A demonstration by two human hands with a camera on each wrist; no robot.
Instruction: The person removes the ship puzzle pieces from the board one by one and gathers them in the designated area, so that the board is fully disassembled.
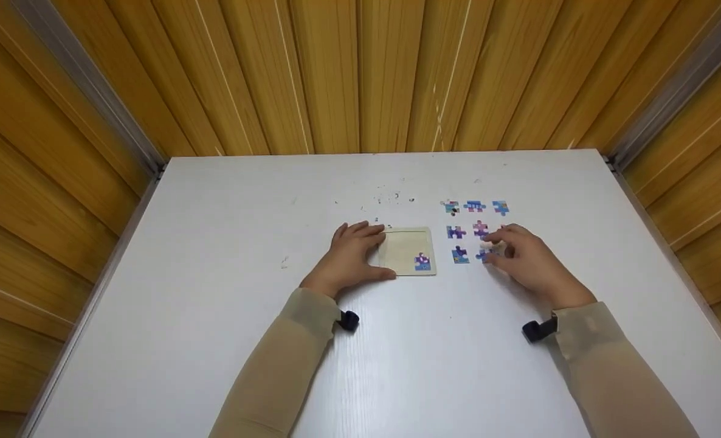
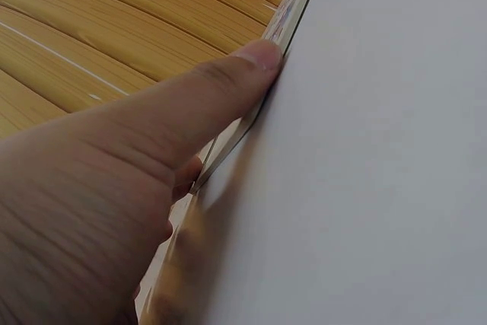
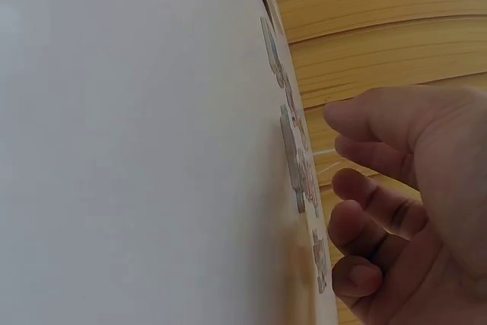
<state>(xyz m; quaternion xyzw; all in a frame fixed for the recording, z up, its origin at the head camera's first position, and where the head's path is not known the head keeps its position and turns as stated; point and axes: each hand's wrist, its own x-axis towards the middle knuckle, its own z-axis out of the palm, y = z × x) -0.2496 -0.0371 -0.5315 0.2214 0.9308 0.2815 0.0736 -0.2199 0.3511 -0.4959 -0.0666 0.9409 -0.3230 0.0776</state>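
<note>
My left hand (image 1: 351,255) holds the left side of a small pale square puzzle tray (image 1: 402,246), with its thumb on the near edge and fingers at the far edge. One purple-and-blue jigsaw piece (image 1: 422,263) lies in the tray's near right corner. To the right, my right hand (image 1: 534,261) hovers over loose pieces, thumb and fingers bent and apart. Below its fingertips is a blue-purple piece (image 1: 483,255), partly covered by them. The right wrist view shows a gap between that hand and the jigsaw pieces (image 3: 291,154) on the table.
Several other jigsaw pieces (image 1: 474,206) lie in rows right of the tray on the white table (image 1: 227,243). Small dark marks or specks dot the tabletop beyond the tray. Wood-patterned panels (image 1: 391,73) stand along the back and both sides.
</note>
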